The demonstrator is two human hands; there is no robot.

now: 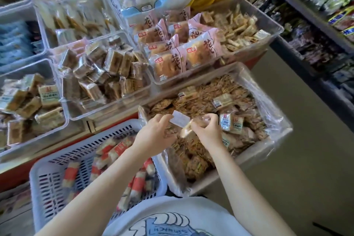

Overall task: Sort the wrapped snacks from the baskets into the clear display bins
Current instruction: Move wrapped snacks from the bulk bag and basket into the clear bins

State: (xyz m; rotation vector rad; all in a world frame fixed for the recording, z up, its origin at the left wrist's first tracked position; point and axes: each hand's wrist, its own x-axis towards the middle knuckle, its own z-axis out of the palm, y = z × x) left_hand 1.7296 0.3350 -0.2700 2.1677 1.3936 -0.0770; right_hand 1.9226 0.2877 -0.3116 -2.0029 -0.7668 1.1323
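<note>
Your wrapped snack [184,127], pale and in clear film with a white end flap, hangs tilted above the lined bin [275,140] of brown crackers. Left of that bin sits the white slotted basket [49,176] holding red-and-white packets [71,173].

- The slotted basket [47,176] is showing pale lavender-white, holding red-and-white wrapped sticks [70,175].
- Beyond the basket, bread packets [168,64] are showing pink with dark characters and small red labels.
- Right of the basket, a bin's [268,145] snacks are showing golden-brown under clear wrap.
- The shirt [172,218] is showing white with a blue print.
</note>
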